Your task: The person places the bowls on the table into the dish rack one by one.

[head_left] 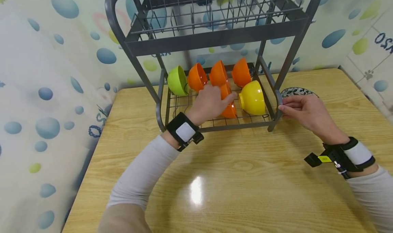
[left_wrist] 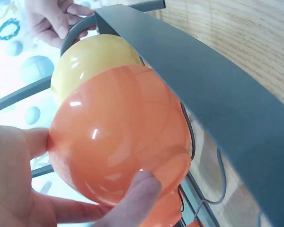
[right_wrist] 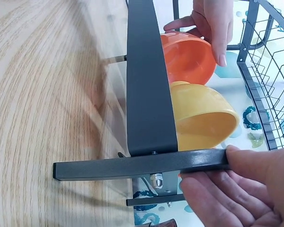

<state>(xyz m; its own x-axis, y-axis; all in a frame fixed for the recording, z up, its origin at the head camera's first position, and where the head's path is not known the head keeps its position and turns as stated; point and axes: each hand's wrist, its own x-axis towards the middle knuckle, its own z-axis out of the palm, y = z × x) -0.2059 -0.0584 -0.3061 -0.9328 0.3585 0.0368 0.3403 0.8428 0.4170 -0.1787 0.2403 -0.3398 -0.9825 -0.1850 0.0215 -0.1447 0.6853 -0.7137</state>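
My left hand (head_left: 208, 105) reaches into the lower tier of the dark metal dish rack (head_left: 196, 43). Its thumb and fingers grip a glossy orange bowl (left_wrist: 118, 132) that stands on its side, with part of it hidden behind the hand in the head view. Just to the right, a yellow bowl (head_left: 254, 98) lies tipped on the wire shelf. At the rack's right end, my right hand (head_left: 310, 113) pinches the curved side frame (right_wrist: 203, 160) between thumb and fingers. Behind my left hand are more orange bowls (head_left: 218, 73) in a row, and a green bowl (head_left: 177, 81) at the left.
A wire upper tier (head_left: 215, 16) overhangs the bowls. A dish with a black-and-white patterned rim (head_left: 296, 91) is on the table behind my right hand. The wooden table (head_left: 239, 178) extends in front of the rack, and a patterned wall (head_left: 104, 55) stands behind it.
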